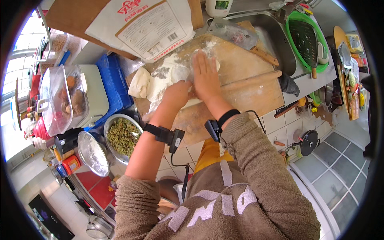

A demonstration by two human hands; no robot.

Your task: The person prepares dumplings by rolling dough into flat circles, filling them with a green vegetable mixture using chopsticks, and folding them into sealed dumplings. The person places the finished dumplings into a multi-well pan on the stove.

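Note:
My right hand (206,76) lies flat with its fingers stretched out, pressing on a pale piece of dough (217,65) that it mostly covers. Close beside it, my left hand (178,95) is closed with its fingers curled; what they hold, if anything, is hidden. White flour (163,82) is spread over the wooden board (244,98) around both hands. A thick lump of dough (139,83) sits at the board's left edge. To the right of my hands lies a wooden rolling pin (252,80).
A cleaver (265,56) lies at the board's far right beside the sink (286,52). Behind the flour stands a large paper sack (146,30). At left are a blue tray (113,80), a bowl of chopped green filling (122,136) and a floury metal bowl (94,154).

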